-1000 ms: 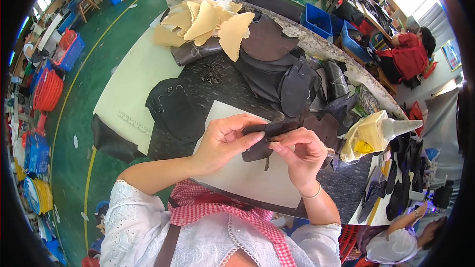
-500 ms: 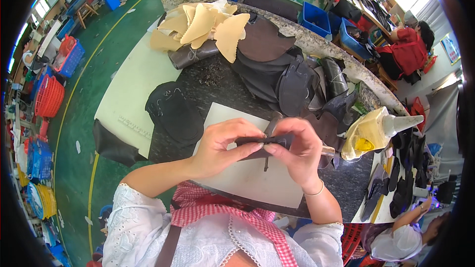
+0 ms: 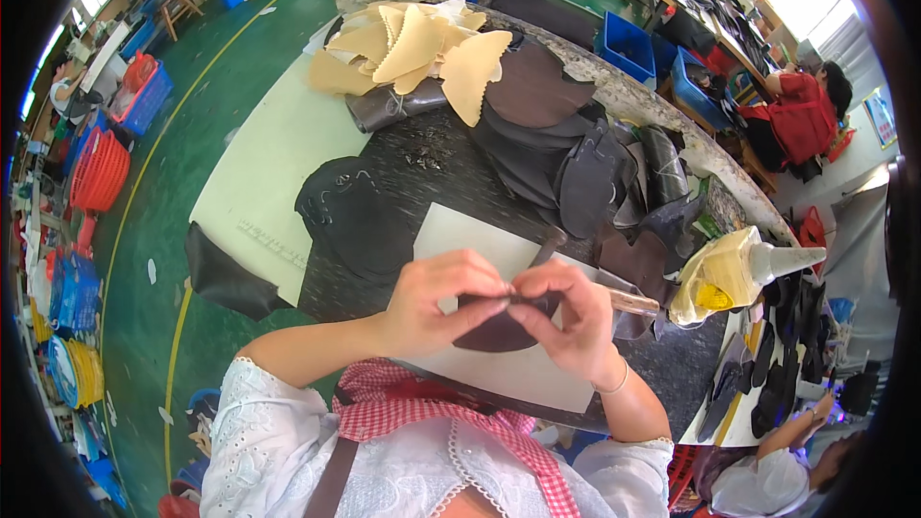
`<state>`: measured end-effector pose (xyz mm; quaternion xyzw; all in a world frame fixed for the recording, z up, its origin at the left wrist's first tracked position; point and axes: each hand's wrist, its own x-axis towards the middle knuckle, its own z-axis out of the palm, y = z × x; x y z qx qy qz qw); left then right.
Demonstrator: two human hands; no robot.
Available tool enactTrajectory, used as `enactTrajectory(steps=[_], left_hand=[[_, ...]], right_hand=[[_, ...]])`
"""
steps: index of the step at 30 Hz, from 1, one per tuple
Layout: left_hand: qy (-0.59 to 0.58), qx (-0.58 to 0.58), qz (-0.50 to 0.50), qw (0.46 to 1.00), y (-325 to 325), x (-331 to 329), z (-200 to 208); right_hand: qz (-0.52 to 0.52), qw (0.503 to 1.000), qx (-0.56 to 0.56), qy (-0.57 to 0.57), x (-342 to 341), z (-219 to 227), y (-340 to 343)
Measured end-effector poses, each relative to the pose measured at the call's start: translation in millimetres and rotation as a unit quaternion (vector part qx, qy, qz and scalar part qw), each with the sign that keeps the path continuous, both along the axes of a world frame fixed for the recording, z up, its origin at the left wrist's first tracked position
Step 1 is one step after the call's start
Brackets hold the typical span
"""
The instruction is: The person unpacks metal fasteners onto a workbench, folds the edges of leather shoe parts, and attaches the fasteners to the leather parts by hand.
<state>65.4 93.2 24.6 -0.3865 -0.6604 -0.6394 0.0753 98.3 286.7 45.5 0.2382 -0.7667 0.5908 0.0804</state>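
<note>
Above a white board, my left hand and my right hand meet fingertip to fingertip. Both pinch the upper edge of a dark leather-like piece, whose rounded lower part hangs under the fingers. Behind my right hand lies what looks like a hammer, its dark head on the board and its wooden handle sticking out to the right. A stack of black cut pieces rests to the left of the board. My fingers hide the exact edge being held.
A yellowish glue bottle with a pale nozzle lies to the right. Farther back are cream scalloped pieces, dark pieces and a dark roll. A stone rim bounds the table's far side. Co-workers sit at other tables.
The dark piece has turned in my fingers, so its broad rounded face now hangs downward. My hands have lowered slightly, and more of the hammer shows. The whole view has shifted a little.
</note>
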Motion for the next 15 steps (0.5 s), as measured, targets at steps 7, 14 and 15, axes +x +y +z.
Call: enactTrajectory(steps=[7,14,15], left_hand=[[-0.015,0.006,-0.008,1.0,-29,5,-6],[-0.048,-0.037,0.102,0.993,-68,-4,-7],[-0.015,-0.08,0.136,0.987,-80,-16,-2]], right_hand=[[0.126,0.96,-0.105,-0.228,-9,12,-19],[0.173,0.98,-0.004,-0.096,-60,-6,-43],[0.158,0.981,-0.002,-0.112,-80,-7,-52]])
